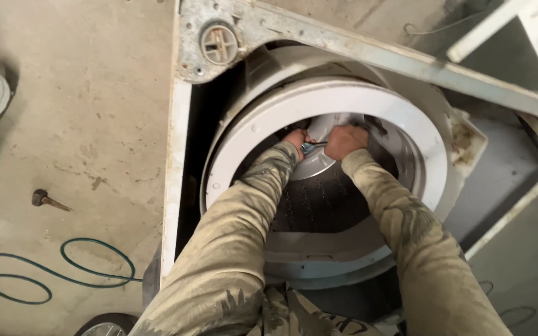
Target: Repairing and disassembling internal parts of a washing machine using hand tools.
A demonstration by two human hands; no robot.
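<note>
Metal spanner-like tool (311, 147), small and grey, lies roughly level between both hands deep inside the white plastic washing-machine tub (344, 99). Left hand (294, 140) clenches its near end; right hand (345, 140) is clenched just beside it, contents unclear. Green hose (63, 270) coils on the concrete floor (82, 112), well apart.

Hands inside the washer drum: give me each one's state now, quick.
Left hand: closed on a small grey metal tool at the drum's white centre hub.
Right hand: closed in a fist beside the tool; its hold cannot be told.
</note>
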